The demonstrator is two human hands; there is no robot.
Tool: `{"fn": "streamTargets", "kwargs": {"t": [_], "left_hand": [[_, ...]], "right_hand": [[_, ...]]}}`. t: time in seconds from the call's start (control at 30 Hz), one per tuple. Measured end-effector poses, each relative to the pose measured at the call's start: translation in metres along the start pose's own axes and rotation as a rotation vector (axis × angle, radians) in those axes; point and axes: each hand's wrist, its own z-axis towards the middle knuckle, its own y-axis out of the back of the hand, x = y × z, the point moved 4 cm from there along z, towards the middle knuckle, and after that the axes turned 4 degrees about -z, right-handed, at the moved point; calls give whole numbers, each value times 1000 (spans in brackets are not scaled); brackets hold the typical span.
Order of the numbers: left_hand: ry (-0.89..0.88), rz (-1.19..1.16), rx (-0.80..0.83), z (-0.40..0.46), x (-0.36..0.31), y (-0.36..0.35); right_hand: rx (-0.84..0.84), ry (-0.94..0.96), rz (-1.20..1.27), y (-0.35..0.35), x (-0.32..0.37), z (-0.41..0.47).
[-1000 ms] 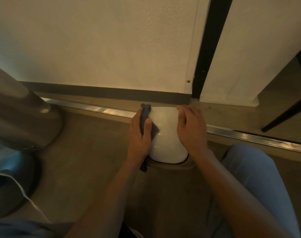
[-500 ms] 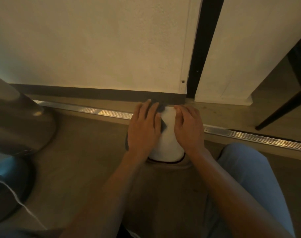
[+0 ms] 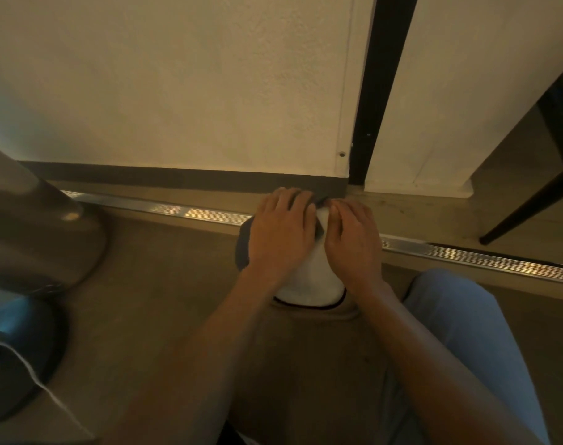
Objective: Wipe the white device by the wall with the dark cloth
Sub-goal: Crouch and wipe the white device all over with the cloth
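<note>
A rounded white device (image 3: pixel 310 281) stands on the floor close to the wall, dark rim at its near base. The dark cloth (image 3: pixel 243 245) lies over its left side and top, mostly hidden under my left hand (image 3: pixel 280 232). That hand lies flat on the cloth with its fingers stretched toward the wall, pressing the cloth onto the device. A corner of cloth shows between the two hands. My right hand (image 3: pixel 354 242) rests on the right side of the device, fingers slightly bent over its top.
A metal floor rail (image 3: pixel 466 252) runs along the wall past the device. A large metal bin (image 3: pixel 39 232) stands at the left, above a round dark base (image 3: pixel 20 358). A dark furniture leg (image 3: pixel 530 207) slants at the right. My knee (image 3: pixel 460 316) in blue trousers is beside the device.
My left hand went from pinching the cloth at the device's left edge to lying flat over it, sliding up and toward the top. The right hand shifted slightly inward.
</note>
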Motion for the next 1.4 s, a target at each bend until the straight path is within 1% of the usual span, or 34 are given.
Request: {"fn": "streamTargets", "kwargs": {"t": [0.1, 0.2, 0.27, 0.3, 0.33, 0.4, 0.43, 0.47, 0.5, 0.53, 0.57, 0.63, 0.67, 0.7, 0.8, 0.83, 0.9, 1.0, 1.07, 1.2, 1.3, 1.4], "left_hand": [[-23, -89, -90, -44, 10, 2], [111, -351, -118, -65, 26, 3], [241, -483, -90, -52, 36, 3], [307, -503, -67, -36, 42, 5], [381, -499, -22, -18, 47, 6], [495, -389, 138, 16, 51, 5], [499, -300, 215, 30, 49, 5], [477, -213, 255, 39, 43, 5], [443, -146, 259, 44, 37, 5], [387, -104, 221, 43, 30, 5], [313, -86, 151, 36, 24, 5], [156, -118, -33, 11, 16, 8], [111, -144, -104, -5, 15, 9], [109, -181, -147, -22, 17, 8], [231, -360, -192, -79, 22, -4], [266, -388, -204, -97, 20, -9], [283, -380, -201, -124, 14, -18], [231, -338, -197, -138, 12, -27], [216, -344, -223, -131, 16, -27], [256, -458, -226, -91, 26, -10], [263, -432, -155, -45, 32, 4], [325, -398, -57, -4, 42, 6]], "right_hand": [[10, -6, 32, -2, -2, -1], [30, -10, 45, -1, -3, -2], [32, -1, 57, -2, -4, -1], [34, -3, 65, -2, -4, -1], [37, -10, 68, -2, -4, -1], [43, -25, 56, -2, -3, -1], [37, -26, 44, -2, -2, -1], [31, -27, 33, -2, -2, -1], [28, -31, 25, -2, -2, -1], [26, -35, 22, -1, -2, 0], [27, -36, 24, -1, -2, 1], [25, -30, 25, -2, -2, 0], [22, -23, 21, -2, -2, -1], [20, -15, 18, -1, -1, -2], [26, -11, 19, -2, -1, -1], [28, -12, 23, -2, -1, -1], [30, -13, 40, -2, -1, -1], [43, -16, 50, -2, -2, -3], [42, -12, 58, -1, -2, -3], [36, -5, 64, 0, -5, 1], [44, -6, 58, -2, -4, 1], [49, -21, 63, -2, -3, -1]]}}
